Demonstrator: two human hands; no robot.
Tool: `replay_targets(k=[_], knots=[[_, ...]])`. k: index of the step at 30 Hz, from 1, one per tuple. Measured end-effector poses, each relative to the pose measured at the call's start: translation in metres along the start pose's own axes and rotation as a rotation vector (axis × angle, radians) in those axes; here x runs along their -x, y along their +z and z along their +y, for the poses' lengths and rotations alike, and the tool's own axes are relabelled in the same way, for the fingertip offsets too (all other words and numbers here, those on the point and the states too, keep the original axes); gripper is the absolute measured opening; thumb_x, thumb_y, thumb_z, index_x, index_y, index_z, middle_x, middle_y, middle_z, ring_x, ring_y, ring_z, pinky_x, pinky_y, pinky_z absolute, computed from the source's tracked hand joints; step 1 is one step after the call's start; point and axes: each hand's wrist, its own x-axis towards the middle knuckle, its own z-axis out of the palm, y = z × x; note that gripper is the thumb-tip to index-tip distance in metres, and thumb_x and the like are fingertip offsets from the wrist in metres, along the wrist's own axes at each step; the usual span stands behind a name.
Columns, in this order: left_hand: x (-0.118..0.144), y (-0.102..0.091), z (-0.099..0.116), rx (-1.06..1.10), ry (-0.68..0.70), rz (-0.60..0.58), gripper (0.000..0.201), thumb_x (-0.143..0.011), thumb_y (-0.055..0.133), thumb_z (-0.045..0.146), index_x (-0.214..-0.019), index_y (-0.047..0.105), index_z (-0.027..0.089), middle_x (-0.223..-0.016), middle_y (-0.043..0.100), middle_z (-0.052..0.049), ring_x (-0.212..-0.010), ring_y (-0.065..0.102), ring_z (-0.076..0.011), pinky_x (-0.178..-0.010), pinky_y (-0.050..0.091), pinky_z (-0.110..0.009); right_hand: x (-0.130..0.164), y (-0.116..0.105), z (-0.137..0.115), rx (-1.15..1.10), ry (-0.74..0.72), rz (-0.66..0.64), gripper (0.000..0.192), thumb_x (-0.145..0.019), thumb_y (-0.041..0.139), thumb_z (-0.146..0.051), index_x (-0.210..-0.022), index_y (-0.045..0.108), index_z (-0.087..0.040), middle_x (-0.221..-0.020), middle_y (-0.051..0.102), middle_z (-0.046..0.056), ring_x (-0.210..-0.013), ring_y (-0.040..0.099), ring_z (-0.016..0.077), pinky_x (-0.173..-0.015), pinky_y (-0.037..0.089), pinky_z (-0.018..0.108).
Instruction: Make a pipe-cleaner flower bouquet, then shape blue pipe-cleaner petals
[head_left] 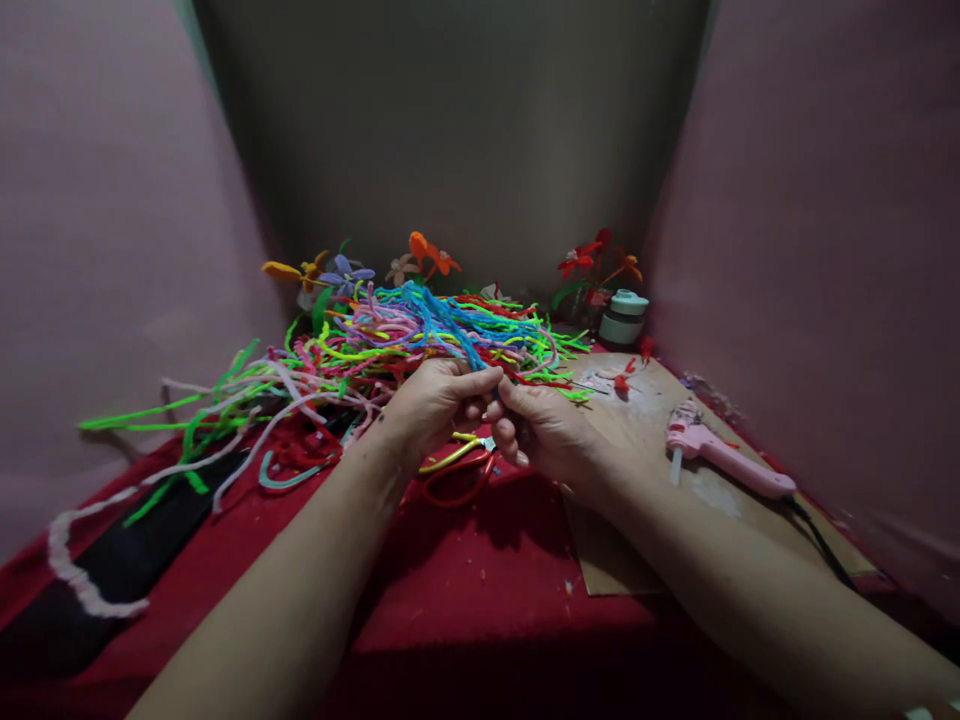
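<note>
My left hand (433, 402) and my right hand (547, 430) meet above the red cloth (480, 580), fingertips together. Both pinch the near end of a blue pipe cleaner (461, 340), which runs back and left into a big tangled heap of pipe cleaners (375, 345) in green, pink, purple, red, yellow and white. The part between my fingers is hidden. Just below my hands lie scissors (457, 470) with red and yellow handles.
A pink glue gun (724, 455) rests on a cardboard sheet (637, 560) at right, its cord trailing toward me. A small white-lidded jar (622, 317) and finished pipe-cleaner flowers (592, 260) stand at the back. Pink walls close in on both sides.
</note>
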Motion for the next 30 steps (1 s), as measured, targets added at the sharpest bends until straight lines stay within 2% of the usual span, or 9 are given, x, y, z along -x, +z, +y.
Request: replay_targets(k=[4,7,12,16,18,22,26,28,30], knots=[[-0.002,-0.005,0.001,0.034,0.020,0.067,0.018,-0.066,0.072,0.024,-0.065,0.064,0.008,-0.040,0.044,0.003,-0.034,0.042,-0.0060,-0.042,0.044,-0.021,-0.001,-0.003,-0.003,-0.032,0.006,-0.024,0.036,-0.083,0.051,-0.046,-0.071,0.058,-0.013,-0.058,0.061,0.002,-0.044,0.053,0.0094,-0.040,0.041,0.020],[-0.002,-0.008,0.002,0.040,0.015,0.067,0.017,-0.066,0.072,0.024,-0.067,0.064,0.009,-0.042,0.042,0.004,-0.035,0.042,-0.0063,-0.042,0.044,-0.021,-0.001,-0.005,-0.003,-0.024,-0.019,-0.049,0.023,-0.079,0.057,-0.034,-0.074,0.060,-0.012,-0.060,0.062,0.003,-0.047,0.054,0.0098,-0.042,0.041,0.021],[-0.002,-0.003,0.000,-0.020,-0.008,0.121,0.022,-0.064,0.073,0.025,-0.057,0.057,0.011,-0.042,0.042,0.004,-0.037,0.044,-0.0062,-0.039,0.039,-0.018,0.000,-0.005,-0.002,0.009,0.007,-0.007,0.017,-0.072,0.060,-0.028,-0.072,0.062,-0.010,-0.056,0.058,0.001,-0.043,0.050,0.0077,-0.040,0.038,0.019],[-0.002,0.004,-0.001,-0.138,0.100,0.252,0.029,-0.062,0.074,0.023,-0.050,0.050,0.013,-0.040,0.044,0.004,-0.033,0.039,-0.0037,-0.035,0.031,-0.015,0.000,-0.005,-0.002,0.074,0.028,0.060,0.018,-0.071,0.059,-0.028,-0.068,0.060,-0.010,-0.048,0.055,-0.001,-0.034,0.043,0.0054,-0.033,0.030,0.017],[-0.002,0.004,-0.001,-0.188,0.135,0.280,0.029,-0.061,0.074,0.024,-0.050,0.050,0.013,-0.038,0.044,0.004,-0.032,0.037,-0.0032,-0.033,0.028,-0.015,-0.001,-0.006,-0.003,0.081,0.059,0.060,0.016,-0.071,0.059,-0.026,-0.067,0.060,-0.010,-0.045,0.053,-0.002,-0.032,0.041,0.0050,-0.031,0.027,0.017],[-0.002,-0.001,0.000,-0.142,0.098,0.234,0.028,-0.061,0.075,0.024,-0.052,0.050,0.013,-0.039,0.043,0.005,-0.031,0.036,-0.0023,-0.031,0.026,-0.014,-0.003,-0.009,0.000,0.022,0.112,0.031,0.017,-0.072,0.058,-0.026,-0.070,0.062,-0.009,-0.049,0.056,0.000,-0.035,0.046,0.0068,-0.034,0.033,0.018],[-0.002,0.000,0.001,-0.072,-0.001,0.183,0.022,-0.061,0.074,0.023,-0.058,0.054,0.013,-0.049,0.057,-0.001,-0.040,0.053,-0.0097,-0.041,0.043,-0.020,-0.005,-0.010,0.005,-0.053,0.001,0.005,0.017,-0.072,0.062,-0.026,-0.077,0.063,-0.010,-0.062,0.063,0.004,-0.049,0.056,0.0097,-0.045,0.044,0.021],[-0.002,0.002,-0.001,-0.085,-0.012,0.164,0.020,-0.062,0.074,0.024,-0.063,0.057,0.012,-0.054,0.061,-0.002,-0.044,0.057,-0.0115,-0.045,0.047,-0.023,-0.004,-0.008,0.005,-0.038,-0.040,0.051,0.014,-0.068,0.067,-0.023,-0.074,0.062,-0.011,-0.060,0.061,0.002,-0.048,0.054,0.0088,-0.043,0.043,0.020],[-0.001,0.003,-0.002,-0.129,0.034,0.181,0.023,-0.062,0.074,0.025,-0.060,0.055,0.013,-0.050,0.057,0.002,-0.042,0.053,-0.0086,-0.044,0.045,-0.020,-0.002,-0.004,0.003,0.007,-0.047,0.119,0.013,-0.064,0.069,-0.021,-0.069,0.061,-0.011,-0.056,0.059,0.000,-0.044,0.052,0.0081,-0.039,0.040,0.018]])
